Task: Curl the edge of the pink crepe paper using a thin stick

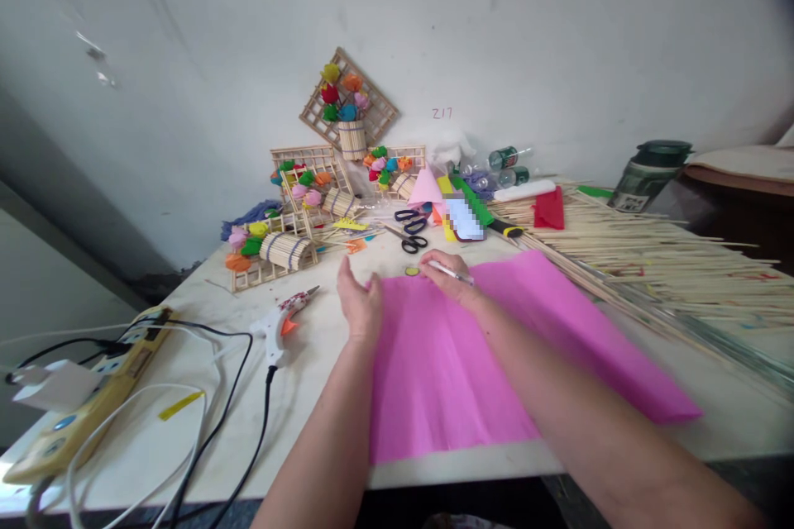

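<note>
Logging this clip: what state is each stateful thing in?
Pink paper: spread flat on the table.
Glue gun: lying down, corded.
Scissors: closed, lying flat.
Pen: held in right hand.
Left hand: open, on paper edge.

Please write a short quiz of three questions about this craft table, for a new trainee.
1. True or false: the right hand holds a pen at the far edge of the pink paper.
2. What lies on the table just left of the left hand? A) scissors B) a glue gun C) a bottle
3. Fill in: the long heap on the right side of the table is made of thin wooden ____.

Key
1. True.
2. B, the glue gun; the scissors lie farther back.
3. Sticks.
</note>
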`<state>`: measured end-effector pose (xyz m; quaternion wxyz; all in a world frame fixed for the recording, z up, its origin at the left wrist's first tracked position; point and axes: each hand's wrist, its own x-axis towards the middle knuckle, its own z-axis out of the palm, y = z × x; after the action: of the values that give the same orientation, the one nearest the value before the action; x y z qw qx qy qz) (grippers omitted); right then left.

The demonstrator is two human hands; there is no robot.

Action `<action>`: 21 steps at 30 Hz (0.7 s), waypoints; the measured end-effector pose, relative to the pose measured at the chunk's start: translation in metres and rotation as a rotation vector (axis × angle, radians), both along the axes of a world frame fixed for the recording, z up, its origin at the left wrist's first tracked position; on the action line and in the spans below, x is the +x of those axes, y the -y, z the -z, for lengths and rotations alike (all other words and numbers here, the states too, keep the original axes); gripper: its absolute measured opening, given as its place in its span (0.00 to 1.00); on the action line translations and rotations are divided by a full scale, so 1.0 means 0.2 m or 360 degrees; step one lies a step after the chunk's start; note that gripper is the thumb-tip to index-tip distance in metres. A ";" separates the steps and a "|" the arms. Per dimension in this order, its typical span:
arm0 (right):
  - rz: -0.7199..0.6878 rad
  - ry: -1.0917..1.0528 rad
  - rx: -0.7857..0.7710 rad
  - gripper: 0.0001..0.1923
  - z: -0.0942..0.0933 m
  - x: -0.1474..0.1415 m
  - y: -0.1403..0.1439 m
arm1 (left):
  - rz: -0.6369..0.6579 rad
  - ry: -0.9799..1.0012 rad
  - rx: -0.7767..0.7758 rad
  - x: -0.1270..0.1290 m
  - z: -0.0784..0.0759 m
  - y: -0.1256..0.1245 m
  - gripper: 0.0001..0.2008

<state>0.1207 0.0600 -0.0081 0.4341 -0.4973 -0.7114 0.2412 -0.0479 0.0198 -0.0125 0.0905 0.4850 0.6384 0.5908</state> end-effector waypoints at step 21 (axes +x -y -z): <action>0.0288 0.0679 -0.0196 0.16 -0.03 -0.01 -0.04 | 0.0413 -0.0470 -0.0889 0.25 -0.19 0.00 0.14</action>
<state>0.1178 0.0682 -0.0021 0.2627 -0.6244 -0.7234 0.1337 0.0028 0.0205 0.0250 0.2009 0.5991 0.7147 0.3000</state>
